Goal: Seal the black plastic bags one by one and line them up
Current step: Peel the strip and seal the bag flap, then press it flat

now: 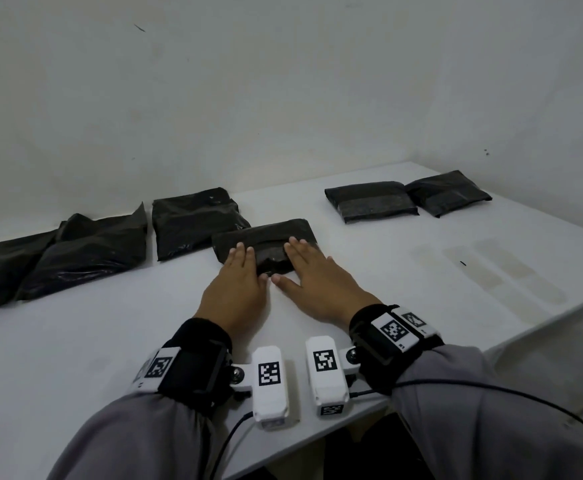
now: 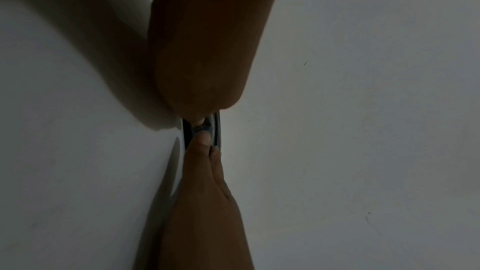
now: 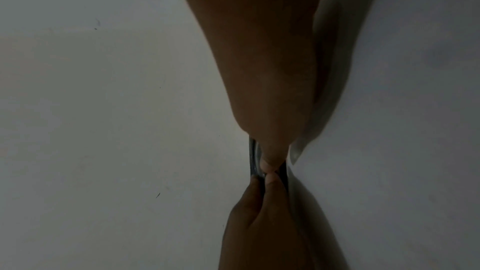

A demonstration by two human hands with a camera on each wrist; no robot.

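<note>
A flat black plastic bag (image 1: pixel 272 233) lies in the middle of the white table (image 1: pixel 103 344). Both my hands lie flat on its near half, fingers straight. My left hand (image 1: pixel 240 271) presses the bag's left part. My right hand (image 1: pixel 309 266) presses the right part. The thumbs nearly meet at the bag's near edge. Both wrist views are dark; the left wrist view shows only a sliver of the bag (image 2: pixel 217 128) between the two hands.
Two black bags (image 1: pixel 369 201) (image 1: pixel 448 192) lie side by side at the back right. Looser, crumpled black bags (image 1: pixel 193 221) (image 1: pixel 85 252) lie along the left by the wall. Pale strips (image 1: pixel 512 270) rest on the table at right, near its edge.
</note>
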